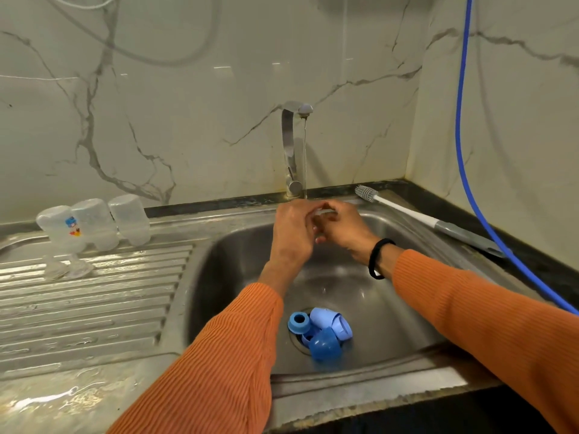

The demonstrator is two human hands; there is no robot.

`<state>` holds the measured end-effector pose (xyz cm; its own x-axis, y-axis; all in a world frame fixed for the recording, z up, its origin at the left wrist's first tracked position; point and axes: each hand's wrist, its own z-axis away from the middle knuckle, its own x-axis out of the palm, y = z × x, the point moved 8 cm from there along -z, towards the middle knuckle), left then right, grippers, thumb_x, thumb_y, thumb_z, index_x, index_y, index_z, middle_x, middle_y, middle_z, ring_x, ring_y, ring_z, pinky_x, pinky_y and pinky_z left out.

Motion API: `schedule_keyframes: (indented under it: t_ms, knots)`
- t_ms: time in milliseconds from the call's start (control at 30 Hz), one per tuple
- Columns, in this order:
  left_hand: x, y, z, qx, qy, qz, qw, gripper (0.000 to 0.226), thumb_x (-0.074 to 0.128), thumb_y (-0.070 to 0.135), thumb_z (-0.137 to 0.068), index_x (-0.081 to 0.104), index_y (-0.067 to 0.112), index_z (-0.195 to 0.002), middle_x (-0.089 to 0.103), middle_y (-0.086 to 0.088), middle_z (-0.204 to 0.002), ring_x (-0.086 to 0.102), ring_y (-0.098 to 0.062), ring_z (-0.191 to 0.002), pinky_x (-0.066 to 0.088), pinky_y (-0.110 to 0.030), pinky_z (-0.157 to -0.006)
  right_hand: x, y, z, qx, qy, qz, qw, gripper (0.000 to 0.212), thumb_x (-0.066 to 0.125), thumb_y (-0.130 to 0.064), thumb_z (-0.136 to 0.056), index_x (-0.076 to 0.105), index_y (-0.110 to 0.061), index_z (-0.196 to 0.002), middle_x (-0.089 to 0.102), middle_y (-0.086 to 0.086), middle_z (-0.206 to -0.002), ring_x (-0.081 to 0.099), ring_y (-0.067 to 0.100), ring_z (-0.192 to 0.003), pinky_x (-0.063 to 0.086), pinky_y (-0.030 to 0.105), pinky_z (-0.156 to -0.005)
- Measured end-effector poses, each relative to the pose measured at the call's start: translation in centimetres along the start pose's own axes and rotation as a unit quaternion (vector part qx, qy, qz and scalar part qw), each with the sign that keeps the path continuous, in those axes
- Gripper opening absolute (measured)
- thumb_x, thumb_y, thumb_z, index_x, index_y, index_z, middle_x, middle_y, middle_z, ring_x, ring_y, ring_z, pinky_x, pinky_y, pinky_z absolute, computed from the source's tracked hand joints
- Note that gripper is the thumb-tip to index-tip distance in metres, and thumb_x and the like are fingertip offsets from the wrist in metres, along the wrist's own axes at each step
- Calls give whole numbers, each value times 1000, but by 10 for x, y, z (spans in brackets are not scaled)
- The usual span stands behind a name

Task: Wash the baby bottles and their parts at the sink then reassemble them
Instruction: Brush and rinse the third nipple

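Sink (391,364): blue caps and rings (319,332) wait at its drain.
Bottles (94,225): we see three inverted on the drainboard, draining.
Hands: left hand (293,230) and right hand (341,227) pinch a clear teat (322,213) under the tap's stream, rinsing.

A home kitchen: steel sink (238,245) with drainboard, tap (293,145), marble-tiled wall (156,104).

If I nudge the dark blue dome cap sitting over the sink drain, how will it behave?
The dark blue dome cap looks like thin plastic, so probably light and rigid. Its rounded shape suggests it would roll or rock rather than slide. It leans against the other blue parts in a wet steel sink, so expect it to be slippery and to shift its neighbours.
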<state>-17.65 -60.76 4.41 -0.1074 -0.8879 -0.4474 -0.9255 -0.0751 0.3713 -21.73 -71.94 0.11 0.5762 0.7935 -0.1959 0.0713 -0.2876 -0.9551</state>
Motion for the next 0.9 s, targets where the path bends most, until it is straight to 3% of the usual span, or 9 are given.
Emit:
schedule_keyframes:
  t_ms: [133,200,333,433,500,633,767,900]
  knots:
    - [-6,-16,5,-65,37,7,997,33,60,-8,-90,78,12,-109,74,-4,-108,67,-13,-96,53,-22,-89,-2,-4,1,-19,24,22,999,10,69,-13,-98,72,-23,-95,73,5,-91,67,15,-78,61,30,-66]
    - [-6,-33,5,-142,43,41,988,27,68,0,-92,74,13,-114,69,-1,-116,66,-10,-98,54,-17,-88,-3,0,0,-5,34,-5,999,9,75,-17,-95,70,-22,-89,73,8,-91,68,17,-79,62,34,-71]
    - [1,-55,11,-237,21,114,965,29,73,11,-93,73,8,-122,75,-6,-114,68,-6,-98,52,-6,-85,-3,3,-1,14,43,-36,998,14,82,-23,-89,70,-17,-92,77,7,-91,74,19,-84,64,34,-77]
    - [0,-64,16,-286,46,152,945,26,75,13,-92,76,14,-118,78,-2,-109,72,-10,-99,59,-31,-95,0,0,-6,15,50,-37,998,12,82,-18,-88,73,-11,-92,79,10,-87,75,22,-81,64,33,-77]
    - [0,-67,18,-316,62,200,925,26,77,13,-91,77,17,-116,78,0,-107,73,-10,-99,59,-37,-96,1,-3,-11,13,59,-41,997,10,83,-14,-87,74,-9,-89,78,12,-84,75,24,-77,64,33,-74]
    - [-9,-63,16,-305,77,179,932,26,76,12,-91,78,19,-115,78,3,-107,73,-7,-99,60,-33,-94,4,-8,-19,4,75,-17,997,10,86,-13,-83,77,-11,-84,78,7,-76,75,18,-69,63,31,-69]
    - [-9,-52,12,-257,47,115,958,36,72,18,-94,70,13,-130,73,-6,-122,71,-15,-108,53,-5,-80,3,-7,-19,-4,81,2,997,12,80,-5,-87,76,-16,-87,78,5,-80,77,19,-77,64,32,-72]
    - [-13,-42,9,-224,53,83,970,37,69,21,-96,68,13,-132,72,-6,-125,69,-15,-109,56,-22,-94,7,-14,-17,-30,70,-16,997,20,71,0,-93,72,-19,-93,76,3,-90,73,12,-78,59,18,-67]
